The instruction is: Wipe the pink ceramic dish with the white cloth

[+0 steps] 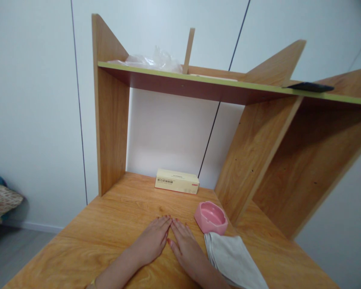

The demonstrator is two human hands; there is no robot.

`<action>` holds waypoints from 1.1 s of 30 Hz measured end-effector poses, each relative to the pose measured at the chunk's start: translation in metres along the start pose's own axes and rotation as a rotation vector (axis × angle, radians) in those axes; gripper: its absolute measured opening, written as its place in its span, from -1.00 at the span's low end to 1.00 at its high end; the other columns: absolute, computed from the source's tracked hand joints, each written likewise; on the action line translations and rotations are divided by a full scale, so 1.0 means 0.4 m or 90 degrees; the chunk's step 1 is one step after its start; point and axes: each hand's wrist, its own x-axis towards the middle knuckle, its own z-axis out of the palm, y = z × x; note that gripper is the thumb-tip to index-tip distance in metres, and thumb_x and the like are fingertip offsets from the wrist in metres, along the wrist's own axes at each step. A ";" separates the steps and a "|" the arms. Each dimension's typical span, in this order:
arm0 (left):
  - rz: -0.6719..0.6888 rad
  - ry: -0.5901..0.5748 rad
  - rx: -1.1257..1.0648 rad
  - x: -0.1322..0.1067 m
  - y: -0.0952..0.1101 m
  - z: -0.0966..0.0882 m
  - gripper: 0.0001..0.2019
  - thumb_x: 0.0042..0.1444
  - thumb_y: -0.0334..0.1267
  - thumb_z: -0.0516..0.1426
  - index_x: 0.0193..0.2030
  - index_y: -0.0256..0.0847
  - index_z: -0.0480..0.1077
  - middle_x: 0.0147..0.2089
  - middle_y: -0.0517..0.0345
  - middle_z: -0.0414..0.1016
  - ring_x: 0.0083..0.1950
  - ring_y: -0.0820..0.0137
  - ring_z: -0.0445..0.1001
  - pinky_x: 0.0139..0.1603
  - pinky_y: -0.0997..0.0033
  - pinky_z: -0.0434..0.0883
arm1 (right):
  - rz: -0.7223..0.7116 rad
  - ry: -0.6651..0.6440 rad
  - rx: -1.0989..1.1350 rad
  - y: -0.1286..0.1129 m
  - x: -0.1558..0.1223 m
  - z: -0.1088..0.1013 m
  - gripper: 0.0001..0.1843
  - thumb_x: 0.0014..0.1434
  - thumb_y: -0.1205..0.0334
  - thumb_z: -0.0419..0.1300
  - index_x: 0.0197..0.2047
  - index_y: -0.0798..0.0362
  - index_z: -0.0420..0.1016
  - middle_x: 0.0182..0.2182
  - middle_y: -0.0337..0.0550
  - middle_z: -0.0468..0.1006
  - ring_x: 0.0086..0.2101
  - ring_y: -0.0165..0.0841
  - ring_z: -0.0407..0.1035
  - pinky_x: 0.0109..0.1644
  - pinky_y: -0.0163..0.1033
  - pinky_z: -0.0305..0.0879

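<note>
My left hand (154, 240) lies flat on the wooden desk (78, 245), fingers stretched out and nothing in it. Beside it my right hand (185, 245) rests palm down as well, its fingertips close to those of the left. Just right of my right hand is a folded light grey cloth (233, 257). A pink angular bowl (211, 218), seemingly an ashtray, stands behind the cloth at its upper edge. Farther back, a long cream box (177, 181) with printed characters sits on the desk near the wall.
A shelf (180, 78) spans the back of the desk on upright wooden panels. On it lie a clear plastic bag (156, 61) at the left and a flat black object (311, 86) at the right. Patterned fabric (1, 200) shows at the far left.
</note>
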 end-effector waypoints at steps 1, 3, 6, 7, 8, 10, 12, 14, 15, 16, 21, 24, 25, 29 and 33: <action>0.000 0.001 0.000 0.000 0.000 0.000 -0.55 0.09 -0.38 -0.12 0.17 -0.31 0.10 0.21 -0.05 0.11 0.22 0.33 0.05 0.20 0.23 0.08 | 0.001 -0.002 -0.001 0.000 0.000 0.000 -0.42 0.20 0.06 -0.22 0.21 0.20 -0.02 0.20 -0.08 -0.01 0.18 -0.30 -0.16 0.23 -0.11 -0.23; -0.002 -0.001 0.005 0.000 -0.002 0.002 -0.54 0.09 -0.39 -0.12 0.17 -0.33 0.10 0.21 -0.06 0.11 0.22 0.33 0.06 0.20 0.24 0.08 | 0.001 -0.007 -0.003 0.000 0.001 -0.001 -0.41 0.20 0.05 -0.22 0.22 0.21 -0.03 0.20 -0.08 -0.01 0.18 -0.30 -0.17 0.23 -0.11 -0.23; 0.002 0.007 0.008 -0.001 -0.005 0.006 -0.54 0.09 -0.39 -0.13 0.17 -0.31 0.10 0.21 -0.05 0.11 0.22 0.33 0.06 0.20 0.23 0.08 | -0.005 -0.003 -0.002 0.001 0.002 0.000 -0.41 0.20 0.05 -0.22 0.22 0.21 -0.03 0.19 -0.07 0.00 0.18 -0.30 -0.16 0.23 -0.11 -0.22; 0.006 0.013 0.007 -0.002 -0.006 0.008 -0.54 0.09 -0.38 -0.13 0.17 -0.30 0.10 0.21 -0.04 0.11 0.22 0.33 0.06 0.20 0.23 0.07 | -0.006 0.000 0.000 0.002 0.002 0.001 -0.41 0.20 0.05 -0.22 0.22 0.20 -0.03 0.19 -0.07 0.01 0.18 -0.30 -0.16 0.23 -0.11 -0.22; 0.009 0.018 0.004 -0.002 -0.007 0.009 -0.55 0.09 -0.38 -0.12 0.17 -0.28 0.10 0.21 -0.03 0.11 0.22 0.33 0.05 0.20 0.23 0.06 | -0.007 0.001 0.001 0.003 0.002 0.001 -0.41 0.20 0.05 -0.22 0.22 0.20 -0.03 0.19 -0.07 0.01 0.18 -0.30 -0.15 0.23 -0.10 -0.22; 0.010 0.021 0.003 -0.003 -0.008 0.009 -0.55 0.10 -0.37 -0.12 0.17 -0.27 0.10 0.21 -0.02 0.11 0.22 0.33 0.05 0.20 0.23 0.06 | -0.008 0.000 0.004 0.003 0.001 0.001 -0.42 0.20 0.05 -0.21 0.22 0.18 -0.04 0.19 -0.08 0.01 0.18 -0.30 -0.15 0.23 -0.10 -0.23; 0.009 0.017 0.005 -0.003 -0.007 0.008 -0.55 0.10 -0.37 -0.12 0.17 -0.27 0.09 0.21 -0.02 0.11 0.22 0.33 0.06 0.20 0.23 0.07 | -0.005 -0.003 0.005 0.001 0.001 0.000 -0.42 0.20 0.05 -0.22 0.22 0.18 -0.05 0.20 -0.09 0.00 0.18 -0.30 -0.16 0.23 -0.10 -0.23; 0.007 0.008 0.010 -0.003 -0.005 0.006 -0.54 0.10 -0.37 -0.12 0.18 -0.29 0.09 0.21 -0.04 0.11 0.21 0.33 0.07 0.19 0.23 0.08 | 0.000 -0.006 0.004 -0.001 0.000 -0.002 -0.41 0.20 0.05 -0.22 0.22 0.18 -0.05 0.20 -0.09 0.00 0.18 -0.31 -0.16 0.23 -0.11 -0.23; 0.006 0.004 0.013 -0.003 -0.005 0.005 -0.54 0.10 -0.37 -0.12 0.18 -0.30 0.09 0.21 -0.05 0.11 0.21 0.33 0.07 0.19 0.23 0.09 | 0.002 -0.008 0.003 -0.003 0.000 -0.003 -0.41 0.20 0.05 -0.22 0.22 0.18 -0.06 0.20 -0.09 -0.01 0.18 -0.31 -0.16 0.23 -0.12 -0.23; 0.005 0.002 0.013 -0.003 -0.004 0.005 -0.54 0.10 -0.37 -0.12 0.18 -0.31 0.09 0.21 -0.05 0.12 0.21 0.33 0.07 0.19 0.24 0.09 | 0.004 -0.009 0.002 -0.004 0.000 -0.004 -0.41 0.20 0.05 -0.22 0.22 0.18 -0.05 0.20 -0.09 0.00 0.18 -0.31 -0.16 0.23 -0.12 -0.23; 0.012 0.018 0.002 -0.003 -0.007 0.008 -0.54 0.10 -0.38 -0.13 0.17 -0.28 0.10 0.21 -0.02 0.11 0.22 0.34 0.07 0.20 0.23 0.08 | 0.011 -0.017 -0.004 -0.005 0.001 -0.004 -0.41 0.20 0.05 -0.23 0.22 0.20 -0.04 0.20 -0.07 0.00 0.18 -0.30 -0.17 0.23 -0.11 -0.22; 0.013 0.018 0.000 -0.002 -0.007 0.009 -0.55 0.10 -0.38 -0.12 0.17 -0.27 0.10 0.21 -0.01 0.11 0.22 0.34 0.06 0.20 0.23 0.07 | 0.007 -0.011 0.001 -0.002 0.001 -0.001 -0.41 0.20 0.05 -0.22 0.22 0.20 -0.04 0.20 -0.07 0.00 0.18 -0.30 -0.17 0.23 -0.11 -0.22; 0.010 0.016 0.000 -0.002 -0.007 0.009 -0.55 0.10 -0.38 -0.12 0.17 -0.27 0.10 0.21 -0.01 0.11 0.22 0.34 0.06 0.20 0.23 0.07 | 0.003 -0.006 0.003 -0.001 0.000 0.000 -0.41 0.20 0.05 -0.22 0.22 0.18 -0.04 0.20 -0.08 0.00 0.18 -0.30 -0.17 0.23 -0.11 -0.22; 0.002 0.008 0.001 -0.001 -0.007 0.009 -0.55 0.10 -0.37 -0.13 0.17 -0.29 0.09 0.21 -0.03 0.12 0.22 0.33 0.06 0.20 0.23 0.08 | 0.003 -0.005 0.001 0.000 0.000 0.001 -0.41 0.20 0.04 -0.23 0.22 0.17 -0.03 0.20 -0.10 -0.01 0.18 -0.31 -0.17 0.23 -0.12 -0.24; 0.007 0.009 0.006 -0.001 -0.008 0.010 -0.55 0.10 -0.38 -0.12 0.17 -0.29 0.10 0.21 -0.03 0.11 0.22 0.33 0.06 0.19 0.23 0.09 | 0.008 -0.010 0.004 -0.002 -0.001 0.000 -0.41 0.20 0.04 -0.23 0.22 0.20 -0.03 0.20 -0.08 -0.01 0.18 -0.30 -0.17 0.24 -0.13 -0.24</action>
